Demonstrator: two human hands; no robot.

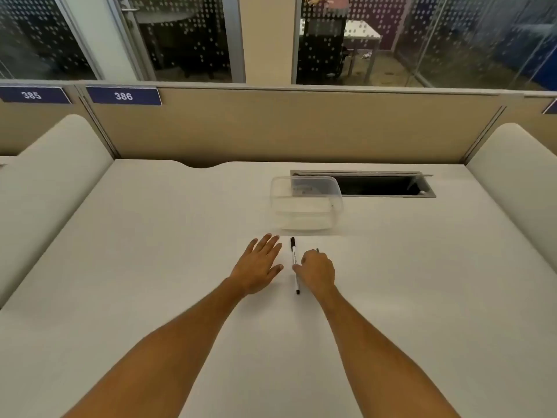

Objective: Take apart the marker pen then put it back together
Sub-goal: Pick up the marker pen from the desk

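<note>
The marker [294, 263] lies flat on the desk [150, 267] between both hands; probably light, rigid and smooth. Grip barrel and cap separately. Right hand [318, 271]: fingers curled beside the barrel, grasp unclear. Left hand [259, 263]: fingers released, flat. A clear box [306, 203] stands beyond.

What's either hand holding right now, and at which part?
Left hand lies flat on the desk, holding nothing. Right hand is curled beside the marker pen, thumb near mid-barrel; a real grip cannot be told.
</note>
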